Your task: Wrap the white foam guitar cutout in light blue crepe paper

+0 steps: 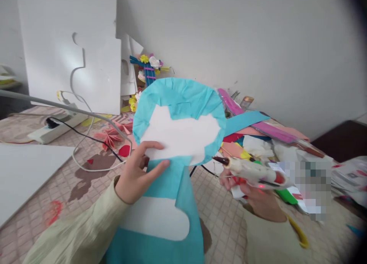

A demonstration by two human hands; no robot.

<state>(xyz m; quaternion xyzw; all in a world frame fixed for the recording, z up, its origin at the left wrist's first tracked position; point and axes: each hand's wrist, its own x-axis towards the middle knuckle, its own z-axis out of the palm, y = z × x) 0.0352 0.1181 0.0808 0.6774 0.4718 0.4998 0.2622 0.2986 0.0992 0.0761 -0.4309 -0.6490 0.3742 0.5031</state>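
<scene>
A rounded white board cutout has turquoise paper folded in pleats over its edge. My left hand grips it at the lower left, with the index finger on the white face and the thumb on turquoise paper; the other fingers are partly hidden. More turquoise paper hangs below, with a white rounded strip against it. To the right, my right hand is closed around a white hot glue gun. Its dark nozzle points left, close to the cutout's lower right edge, and a red light glows on its body.
Large white foam boards lean on the wall. A power strip and a white cable lie at left. Coral paper fans are behind my left hand. Paper strips, pink packets and scraps crowd the right side.
</scene>
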